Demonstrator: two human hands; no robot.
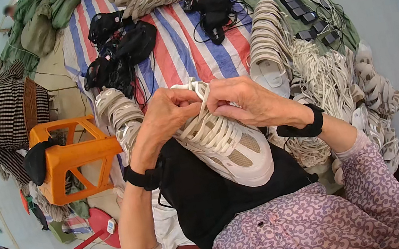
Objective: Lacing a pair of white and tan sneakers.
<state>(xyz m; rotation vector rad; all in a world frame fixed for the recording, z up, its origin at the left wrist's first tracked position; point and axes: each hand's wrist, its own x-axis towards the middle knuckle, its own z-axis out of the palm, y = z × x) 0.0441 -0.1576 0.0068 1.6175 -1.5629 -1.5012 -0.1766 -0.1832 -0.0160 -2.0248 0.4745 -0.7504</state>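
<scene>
Center frame, I've got left hand (166, 111) and right hand (245, 97) pinching laces (221, 135) atop the beige-white shoe (240, 157); long axis slants, toe (256, 171) lower right, right hand nearer it.

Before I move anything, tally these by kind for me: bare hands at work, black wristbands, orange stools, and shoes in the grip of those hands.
Bare hands, left hand and right hand: 2
Black wristbands: 2
Orange stool: 1
Pale shoe in the grip: 1
Total: 6
</scene>
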